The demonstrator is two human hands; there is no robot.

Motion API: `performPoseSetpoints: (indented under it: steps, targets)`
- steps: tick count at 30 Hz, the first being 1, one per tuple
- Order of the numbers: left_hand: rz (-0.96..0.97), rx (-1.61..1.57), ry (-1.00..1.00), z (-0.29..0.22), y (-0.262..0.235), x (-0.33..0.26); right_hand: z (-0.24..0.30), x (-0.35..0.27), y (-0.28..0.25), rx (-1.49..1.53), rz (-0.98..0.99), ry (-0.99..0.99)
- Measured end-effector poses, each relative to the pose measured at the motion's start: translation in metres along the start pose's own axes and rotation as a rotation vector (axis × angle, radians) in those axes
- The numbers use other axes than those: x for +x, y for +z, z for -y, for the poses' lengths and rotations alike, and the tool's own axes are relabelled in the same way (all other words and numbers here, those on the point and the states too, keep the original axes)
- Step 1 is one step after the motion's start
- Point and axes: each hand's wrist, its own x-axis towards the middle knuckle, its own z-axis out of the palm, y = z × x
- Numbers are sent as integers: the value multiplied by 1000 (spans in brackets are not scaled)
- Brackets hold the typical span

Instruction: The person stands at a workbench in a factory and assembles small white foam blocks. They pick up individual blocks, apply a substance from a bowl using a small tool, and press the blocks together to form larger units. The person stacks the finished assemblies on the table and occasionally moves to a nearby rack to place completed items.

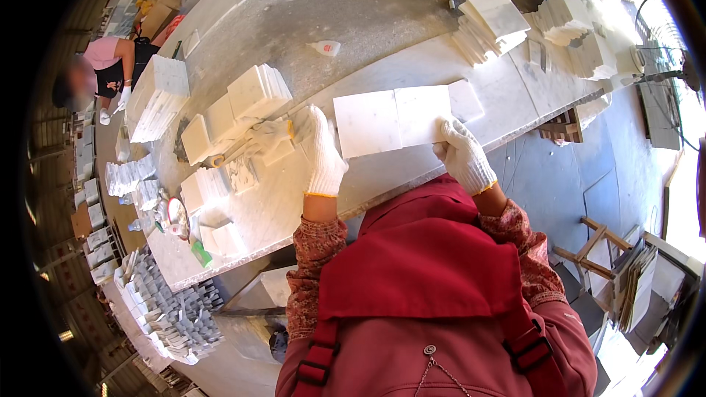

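Both my hands wear white knitted gloves with yellow cuffs. My left hand (324,158) is open, its fingers stretched out along the left edge of a square white marble tile (368,125); whether it touches that edge I cannot tell. Against this tile's right side lies a second white marble tile (423,112). My right hand (466,156) grips the second tile at its near right corner, part of the fingers hidden. A further pale tile (466,100) shows just beyond it, partly covered.
Stacks of tiles (494,20) stand at the far right and more tile stacks (257,92) at the left. Spare gloves (271,134) lie between tiles on the left. A white bottle (325,48) rests farther back. Another person (110,66) works at the far left. The stone tabletop (353,195) ends near my apron.
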Motion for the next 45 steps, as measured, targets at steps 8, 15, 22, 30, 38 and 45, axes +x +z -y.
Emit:
performPoseSetpoints:
  steps: [8,15,22,30,38,45]
  targets:
    - [142,62,18,20,-25,26,-12,3,-21,-36,89,29]
    - [174,-28,11,80,-72,-19,-7,-8,-55,-503,-46,56]
    - [113,-162,-75,118,-123,-36,-35,4,-67,-638,-36,137]
    - [-324,1104,286,124,-124,-25,-62,32,-78,-1601,-41,-286]
    - [-392,1293,403,124,-134,-19,-66,14,-16,-2125,14,-76]
    - [-276,1046,472,123,-149,-10,-77,14,-22,-2053,117,-162]
